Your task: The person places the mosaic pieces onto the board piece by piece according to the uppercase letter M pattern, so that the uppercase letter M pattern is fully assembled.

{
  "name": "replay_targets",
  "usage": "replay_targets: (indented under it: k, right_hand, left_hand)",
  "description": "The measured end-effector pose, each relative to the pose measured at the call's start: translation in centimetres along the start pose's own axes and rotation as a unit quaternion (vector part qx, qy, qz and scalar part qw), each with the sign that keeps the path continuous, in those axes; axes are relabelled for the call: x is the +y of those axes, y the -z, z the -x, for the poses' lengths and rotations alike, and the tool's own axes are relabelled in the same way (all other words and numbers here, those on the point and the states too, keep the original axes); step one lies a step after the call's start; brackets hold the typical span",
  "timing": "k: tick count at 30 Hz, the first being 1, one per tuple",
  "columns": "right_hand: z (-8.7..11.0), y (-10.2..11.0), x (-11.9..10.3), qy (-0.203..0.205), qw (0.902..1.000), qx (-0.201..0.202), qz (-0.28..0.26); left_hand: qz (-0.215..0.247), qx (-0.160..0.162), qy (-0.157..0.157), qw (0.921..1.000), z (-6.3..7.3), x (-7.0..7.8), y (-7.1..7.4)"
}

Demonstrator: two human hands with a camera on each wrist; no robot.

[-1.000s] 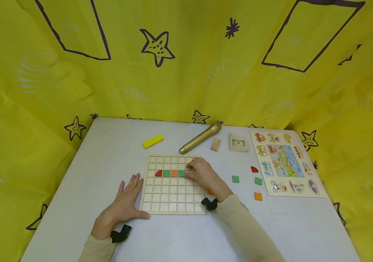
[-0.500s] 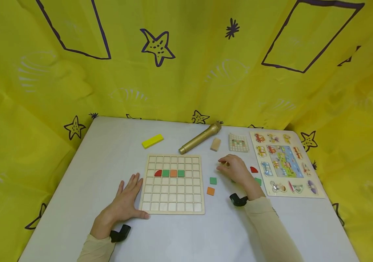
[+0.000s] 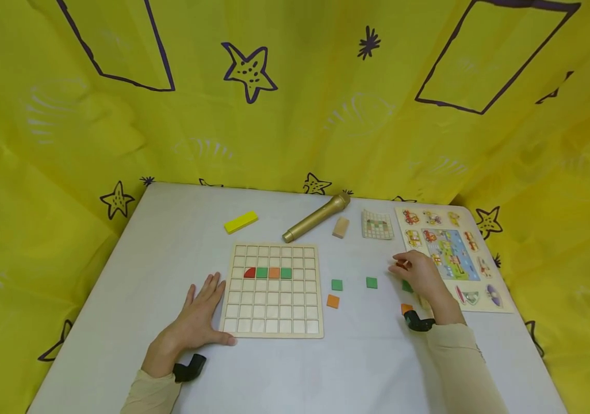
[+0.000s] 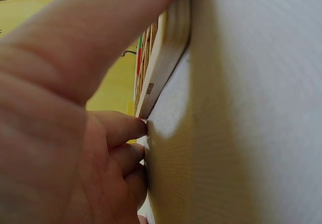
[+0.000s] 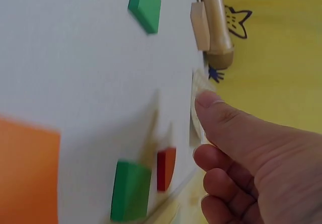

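My left hand (image 3: 196, 319) rests spread on the table, thumb and fingertips at the left edge of the wooden grid board (image 3: 272, 313). The left wrist view shows the board's side edge (image 4: 171, 53) beside the thumb. On the board lie a red quarter-round tile (image 3: 250, 272), two green squares and an orange square in one row. My right hand (image 3: 421, 276) hovers over a loose red quarter-round tile (image 5: 166, 168), fingers loosely bent and holding nothing. Near it are a green tile (image 5: 131, 191) and an orange tile (image 5: 27, 173), partly hidden by the hand and wrist in the head view.
Between board and right hand lie green tiles (image 3: 371, 283) and an orange tile (image 3: 333, 301). Behind stand a yellow block (image 3: 241, 222), a gold microphone (image 3: 317, 218), a plain wooden block (image 3: 341, 227) and a pattern card (image 3: 377, 225). A picture puzzle board (image 3: 452, 256) lies at right.
My right hand has left the grid board and moved right to the loose red tile. A green tile beside the board, formerly under the hand, now shows. The left hand stays put.
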State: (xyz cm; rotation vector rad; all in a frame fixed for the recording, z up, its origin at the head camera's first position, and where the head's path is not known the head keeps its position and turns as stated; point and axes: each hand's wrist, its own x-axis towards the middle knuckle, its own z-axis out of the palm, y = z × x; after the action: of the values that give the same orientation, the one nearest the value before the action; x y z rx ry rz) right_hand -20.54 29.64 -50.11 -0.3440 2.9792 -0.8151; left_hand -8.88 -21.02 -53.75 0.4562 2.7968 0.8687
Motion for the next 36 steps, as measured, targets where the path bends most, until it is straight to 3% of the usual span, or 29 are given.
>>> replay_targets:
  k: [6, 36]
  right_hand:
    - [0.6, 0.5, 1.3, -0.037, 0.9991, -0.021, 0.009]
    - [0.4, -0.4, 2.0, -0.055, 0.9980, -0.014, 0.029]
  left_hand:
    - [0.005, -0.002, 0.001, 1.0000, -0.1, 0.2, 0.1]
    - [0.003, -0.005, 0.005, 1.0000, 0.0, 0.1, 0.1]
